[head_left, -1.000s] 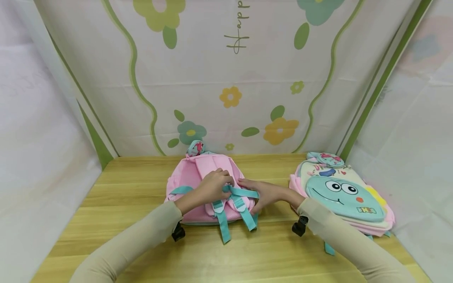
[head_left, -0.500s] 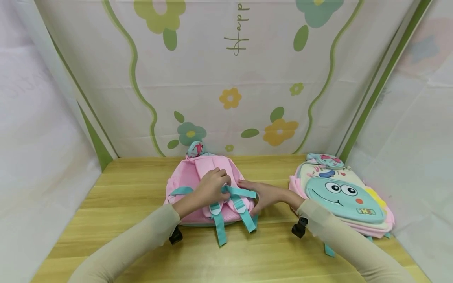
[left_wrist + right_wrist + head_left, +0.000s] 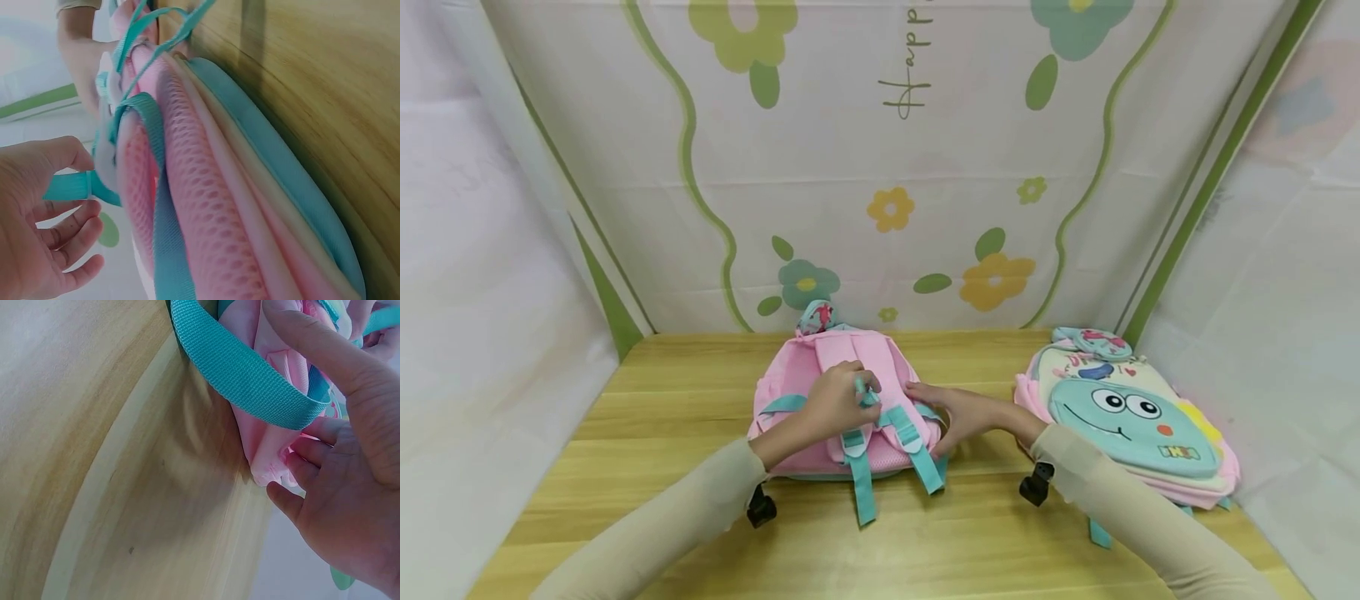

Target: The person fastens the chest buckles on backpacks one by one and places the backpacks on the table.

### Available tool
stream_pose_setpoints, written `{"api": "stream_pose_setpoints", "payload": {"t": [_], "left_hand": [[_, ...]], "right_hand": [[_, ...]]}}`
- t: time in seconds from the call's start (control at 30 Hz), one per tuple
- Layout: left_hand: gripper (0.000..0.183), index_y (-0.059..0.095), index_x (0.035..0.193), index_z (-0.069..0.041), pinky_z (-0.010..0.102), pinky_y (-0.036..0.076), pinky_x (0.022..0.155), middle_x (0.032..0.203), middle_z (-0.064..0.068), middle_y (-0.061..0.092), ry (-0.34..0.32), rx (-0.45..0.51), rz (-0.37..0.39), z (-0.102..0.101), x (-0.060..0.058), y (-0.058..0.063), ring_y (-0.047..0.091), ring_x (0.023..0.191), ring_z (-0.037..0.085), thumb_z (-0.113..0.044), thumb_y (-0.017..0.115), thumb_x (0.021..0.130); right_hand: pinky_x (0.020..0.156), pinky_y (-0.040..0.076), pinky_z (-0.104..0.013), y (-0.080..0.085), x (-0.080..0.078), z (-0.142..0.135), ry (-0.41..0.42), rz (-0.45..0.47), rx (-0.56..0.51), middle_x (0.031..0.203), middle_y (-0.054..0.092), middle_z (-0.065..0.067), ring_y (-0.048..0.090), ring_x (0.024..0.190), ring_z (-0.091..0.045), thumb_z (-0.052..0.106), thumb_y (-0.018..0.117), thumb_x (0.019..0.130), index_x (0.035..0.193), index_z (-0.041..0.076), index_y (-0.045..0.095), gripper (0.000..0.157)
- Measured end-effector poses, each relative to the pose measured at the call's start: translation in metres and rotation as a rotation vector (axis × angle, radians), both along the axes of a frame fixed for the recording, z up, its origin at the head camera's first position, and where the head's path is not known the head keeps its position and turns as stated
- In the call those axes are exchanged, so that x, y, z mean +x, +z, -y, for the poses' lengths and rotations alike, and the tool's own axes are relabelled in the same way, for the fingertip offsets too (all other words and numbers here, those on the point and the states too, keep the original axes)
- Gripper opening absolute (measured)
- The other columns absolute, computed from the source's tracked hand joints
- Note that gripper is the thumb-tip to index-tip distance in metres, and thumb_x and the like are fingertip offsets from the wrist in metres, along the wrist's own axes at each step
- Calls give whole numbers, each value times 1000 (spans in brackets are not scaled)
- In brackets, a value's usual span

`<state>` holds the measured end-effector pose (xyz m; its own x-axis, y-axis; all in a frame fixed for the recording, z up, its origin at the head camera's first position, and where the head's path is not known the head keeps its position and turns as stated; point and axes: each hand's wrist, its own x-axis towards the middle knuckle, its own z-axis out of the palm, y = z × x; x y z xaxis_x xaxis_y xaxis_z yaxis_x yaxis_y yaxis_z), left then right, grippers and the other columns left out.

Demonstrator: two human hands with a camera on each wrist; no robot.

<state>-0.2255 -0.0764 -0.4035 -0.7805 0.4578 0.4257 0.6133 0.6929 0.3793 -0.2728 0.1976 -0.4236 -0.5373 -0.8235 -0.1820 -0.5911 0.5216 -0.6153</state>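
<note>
A pink backpack with teal straps lies on the table, its padded shoulder straps facing up. Between thumb and index finger, my left hand pinches a short teal strap over the middle of the bag; its other fingers are loosely bent. My right hand holds the bag's right side, thumb and fingers spread around the edge. A teal webbing loop crosses close by those fingers in the right wrist view. Two loose strap ends hang over the bag's near edge onto the wood.
A second backpack, cream and teal with a smiling face, lies on the right of the wooden table, beside my right forearm. A flower-printed cloth stands behind the table, and pale cloths hang at both sides.
My left hand has drawn back slightly to the left, lifting the pinched strap, whose free end no longer stretches across to my right hand. The right hand stays in place.
</note>
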Motion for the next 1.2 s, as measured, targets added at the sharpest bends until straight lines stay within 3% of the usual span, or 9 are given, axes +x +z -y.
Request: {"api": "stream_pose_setpoints", "payload": {"t": [0.2, 0.4, 0.53, 0.83, 1.2], "left_hand": [[13, 78, 90, -7, 24, 52, 70, 83, 3, 70, -37, 146, 109, 13, 7, 8, 63, 78, 14, -10, 80, 78], [14, 79, 94, -6, 25, 54, 76, 88, 3, 74, -56, 195, 207, 29, 10, 14, 66, 85, 16, -11, 81, 80], [16, 79, 96, -5, 26, 55, 78, 92, 5, 76, -56, 183, 249, 39, 14, 18, 68, 89, 19, -13, 82, 82], [21, 79, 104, -3, 30, 58, 79, 95, 5, 77, -36, 70, 232, 58, 20, 11, 71, 89, 19, -10, 82, 84], [19, 79, 102, -5, 27, 57, 78, 92, 2, 77, -11, 57, 346, 67, 24, -1, 70, 88, 16, -11, 83, 84]], "right_hand": [[122, 24, -61, 3, 1, 2, -4, 2, 10, 168, 21, -19, 21, 154, -41, 31, 90, 76, 161, 0, 20, 114], [122, 24, -62, 0, -1, -1, -2, 2, 8, 168, 21, -19, 21, 154, -42, 32, 90, 77, 161, 0, 21, 113], [122, 25, -61, -2, -3, -2, 4, -15, 13, 168, 21, -19, 21, 154, -42, 33, 89, 77, 161, 0, 21, 113], [122, 24, -61, -1, -1, -1, -1, -7, 13, 169, 20, -19, 20, 155, -42, 33, 89, 77, 161, -1, 20, 113], [122, 24, -62, -6, -4, -2, 7, -28, 23, 169, 20, -20, 19, 155, -43, 35, 89, 77, 161, 0, 20, 114]]}}
